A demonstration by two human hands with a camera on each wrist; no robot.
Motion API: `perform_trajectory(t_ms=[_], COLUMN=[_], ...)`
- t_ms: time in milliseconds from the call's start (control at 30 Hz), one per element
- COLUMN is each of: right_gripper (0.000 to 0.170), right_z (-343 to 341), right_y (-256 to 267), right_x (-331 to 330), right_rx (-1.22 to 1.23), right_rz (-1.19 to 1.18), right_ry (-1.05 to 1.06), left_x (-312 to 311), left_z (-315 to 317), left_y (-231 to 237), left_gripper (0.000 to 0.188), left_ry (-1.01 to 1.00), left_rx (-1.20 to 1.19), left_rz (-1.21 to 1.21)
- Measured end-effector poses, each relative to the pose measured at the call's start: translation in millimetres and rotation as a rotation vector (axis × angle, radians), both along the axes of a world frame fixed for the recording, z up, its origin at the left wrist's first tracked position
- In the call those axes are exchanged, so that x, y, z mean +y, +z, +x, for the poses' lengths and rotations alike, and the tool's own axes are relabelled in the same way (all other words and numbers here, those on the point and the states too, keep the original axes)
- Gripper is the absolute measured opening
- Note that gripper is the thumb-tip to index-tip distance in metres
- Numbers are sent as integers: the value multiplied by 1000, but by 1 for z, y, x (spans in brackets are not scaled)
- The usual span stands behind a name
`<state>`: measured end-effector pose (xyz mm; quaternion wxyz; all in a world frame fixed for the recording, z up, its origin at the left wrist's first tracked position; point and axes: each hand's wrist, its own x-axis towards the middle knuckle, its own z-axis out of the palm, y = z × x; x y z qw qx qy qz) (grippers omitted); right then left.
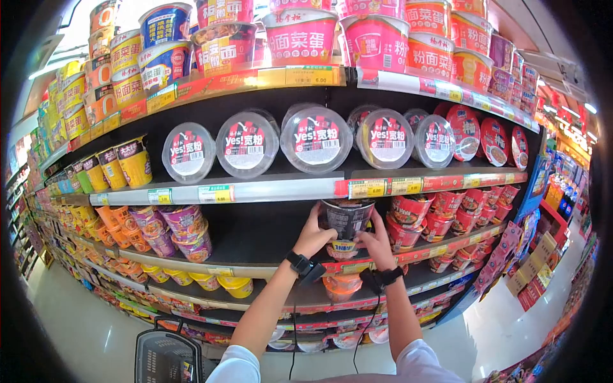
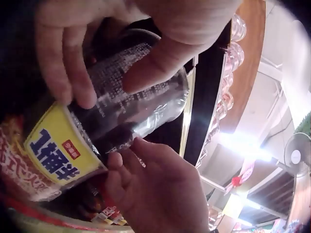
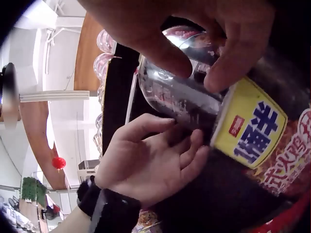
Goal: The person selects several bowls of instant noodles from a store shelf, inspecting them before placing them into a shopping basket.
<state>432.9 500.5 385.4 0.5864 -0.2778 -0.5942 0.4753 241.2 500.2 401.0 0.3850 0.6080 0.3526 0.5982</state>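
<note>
A black instant noodle cup (image 1: 345, 220) is held between both hands on the middle shelf, directly above a cup with a yellow label (image 1: 343, 247). My left hand (image 1: 315, 235) grips its left side, and my right hand (image 1: 378, 244) grips the right. In the left wrist view, the left thumb (image 2: 155, 68) lies across the black cup's printed wall. The right wrist view shows the fingers of both hands near where the black cup meets the yellow-labelled cup (image 3: 252, 127). Clear wrapping shines on the black cup.
Red noodle cups (image 1: 408, 214) stand in stacks to the right, purple cups (image 1: 185, 230) to the left. Over the hands runs a shelf edge (image 1: 281, 189) with clear-lidded bowls (image 1: 315, 138). Below is an orange cup (image 1: 342, 287). A shopping basket (image 1: 167, 357) stands at lower left.
</note>
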Motion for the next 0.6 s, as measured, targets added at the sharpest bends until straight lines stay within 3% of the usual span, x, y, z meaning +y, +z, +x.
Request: perform_trajectory(t_ms=[100, 267, 400, 467, 500, 600], right_gripper=[83, 85, 87, 87, 87, 81], right_z=[-17, -58, -99, -124, -135, -173], right_y=[-1, -13, -22, -31, -30, -54], right_x=[-11, -38, -79, -104, -126, -178], right_rx=[55, -33, -199, -225, -214, -283], right_rz=[127, 103, 160, 208, 138, 187], right_ry=[2, 65, 79, 158, 233, 352], left_x=[-4, -24, -84, -117, -146, -225], left_z=[-8, -46, -91, -123, -139, -184], left_y=[-3, -15, -28, -51, -55, -95], left_gripper=[92, 83, 79, 80, 82, 84], left_ry=[-49, 93, 83, 101, 154, 253], left_rx=[-6, -127, -262, -309, -275, -341], left_rz=[12, 15, 1, 27, -101, -151])
